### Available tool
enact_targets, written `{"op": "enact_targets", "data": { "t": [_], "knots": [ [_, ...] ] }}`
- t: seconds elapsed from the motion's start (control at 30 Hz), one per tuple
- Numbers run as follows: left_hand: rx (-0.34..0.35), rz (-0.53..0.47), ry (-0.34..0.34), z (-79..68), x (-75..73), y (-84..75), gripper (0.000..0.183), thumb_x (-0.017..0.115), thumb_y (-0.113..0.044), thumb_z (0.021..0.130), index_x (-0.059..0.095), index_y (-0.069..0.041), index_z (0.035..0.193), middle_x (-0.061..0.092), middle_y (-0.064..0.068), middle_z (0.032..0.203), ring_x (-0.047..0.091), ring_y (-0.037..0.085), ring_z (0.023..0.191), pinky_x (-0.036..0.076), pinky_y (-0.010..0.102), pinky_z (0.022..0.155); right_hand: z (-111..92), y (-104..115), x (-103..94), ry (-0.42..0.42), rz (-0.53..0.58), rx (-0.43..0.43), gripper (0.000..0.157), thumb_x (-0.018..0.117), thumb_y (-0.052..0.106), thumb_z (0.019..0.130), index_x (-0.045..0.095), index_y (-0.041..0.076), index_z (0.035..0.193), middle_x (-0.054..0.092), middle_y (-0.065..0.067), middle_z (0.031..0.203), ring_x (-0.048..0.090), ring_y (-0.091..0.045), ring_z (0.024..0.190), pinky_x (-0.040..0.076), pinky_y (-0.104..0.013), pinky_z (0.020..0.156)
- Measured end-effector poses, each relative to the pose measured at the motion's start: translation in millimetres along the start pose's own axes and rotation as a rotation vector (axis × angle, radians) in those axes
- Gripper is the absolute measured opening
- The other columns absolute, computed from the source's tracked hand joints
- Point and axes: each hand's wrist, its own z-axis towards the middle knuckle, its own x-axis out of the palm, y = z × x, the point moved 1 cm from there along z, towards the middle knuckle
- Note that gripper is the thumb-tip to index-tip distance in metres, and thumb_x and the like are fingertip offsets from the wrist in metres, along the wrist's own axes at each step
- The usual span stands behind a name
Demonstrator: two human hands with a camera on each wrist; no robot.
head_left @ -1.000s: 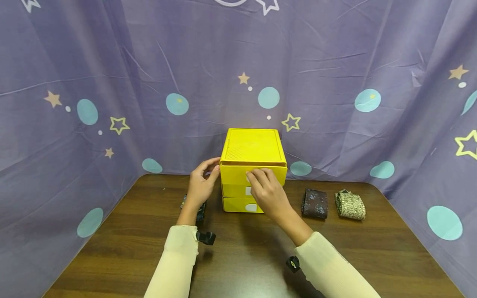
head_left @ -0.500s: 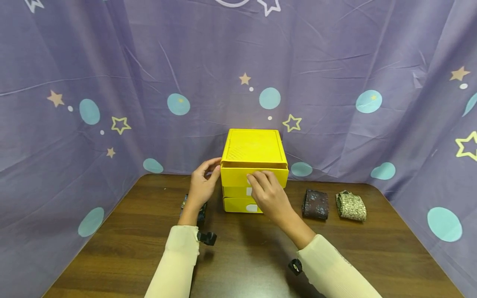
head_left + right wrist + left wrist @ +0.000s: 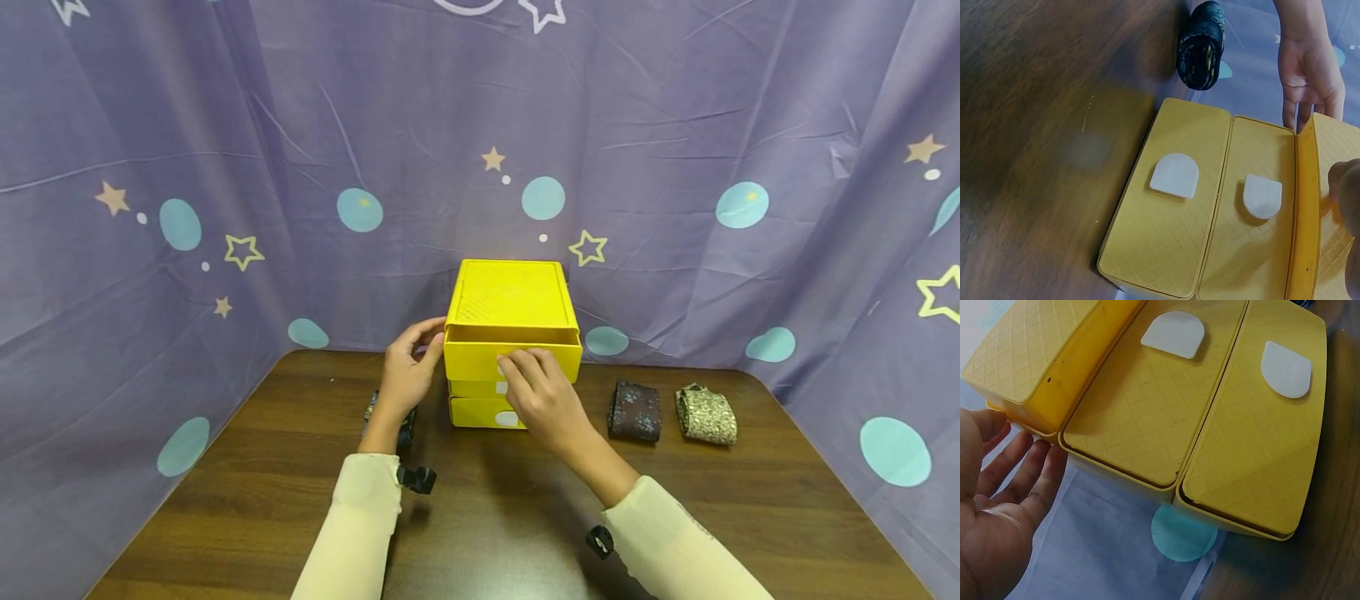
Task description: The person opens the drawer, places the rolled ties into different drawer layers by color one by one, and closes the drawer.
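A yellow three-drawer box (image 3: 513, 292) stands in the middle of the table in the head view. Its top drawer (image 3: 472, 360) is pulled partly out, leaving a gap under the lid. The fingers of my right hand (image 3: 543, 398) pinch this drawer's white handle, which they mostly cover. Against the box's left side, near the top, my left hand (image 3: 407, 371) rests with loosely extended fingers. In the left wrist view, the middle drawer (image 3: 1129, 406) and bottom drawer (image 3: 1254, 431) are closed, each with a white rounded handle.
Two rolled neckties lie right of the box: a dark floral one (image 3: 634, 412) and a gold-patterned one (image 3: 706, 414). A dark patterned roll (image 3: 1201, 47) sits on the left, partly behind my left wrist in the head view. A purple curtain (image 3: 420, 125) hangs behind the wooden table (image 3: 480, 517).
My right hand has drawn the top drawer farther out toward me, widening the gap beneath the lid. The left hand has stayed at the box's side.
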Motion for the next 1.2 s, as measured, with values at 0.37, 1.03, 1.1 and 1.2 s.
{"op": "enact_targets", "data": {
  "t": [0.37,1.03,1.1,1.2],
  "knots": [
    [-0.011,0.011,-0.002,-0.1,0.9,1.9,0.030,0.060,-0.006,0.103,0.065,0.005,0.131,0.067,0.022,0.117,0.064,0.025,0.100,0.055,0.028,0.082,0.4,4.3,-5.9,-0.034,-0.006,-0.024,0.027,0.049,0.003,0.097,0.067,-0.006,0.115,0.064,-0.017,0.106,0.059,-0.034,0.092,0.054,-0.039,0.083],
    [0.009,0.008,-0.011,-0.9,0.3,-5.4,0.029,0.061,-0.002,0.102,0.065,0.009,0.129,0.068,0.024,0.117,0.065,0.028,0.098,0.053,0.020,0.080,-2.5,10.4,-16.0,-0.100,-0.001,-0.099,0.025,0.053,0.003,0.096,0.069,-0.007,0.113,0.066,-0.018,0.103,0.061,-0.034,0.090,0.056,-0.038,0.083],
    [0.007,0.008,-0.009,-1.1,0.2,-5.7,0.029,0.061,-0.003,0.102,0.065,0.009,0.129,0.068,0.024,0.117,0.064,0.028,0.098,0.053,0.017,0.079,-2.8,11.5,-17.6,-0.110,0.004,-0.103,0.025,0.054,0.003,0.096,0.070,-0.007,0.114,0.065,-0.018,0.102,0.061,-0.034,0.089,0.056,-0.038,0.083],
    [0.004,0.009,-0.008,-1.0,0.2,-6.0,0.029,0.061,-0.003,0.102,0.065,0.009,0.129,0.068,0.024,0.117,0.064,0.027,0.098,0.054,0.021,0.080,-3.0,12.9,-19.7,-0.122,0.010,-0.109,0.026,0.053,0.003,0.096,0.069,-0.007,0.114,0.065,-0.018,0.102,0.061,-0.035,0.088,0.056,-0.038,0.082]
  ]
}}
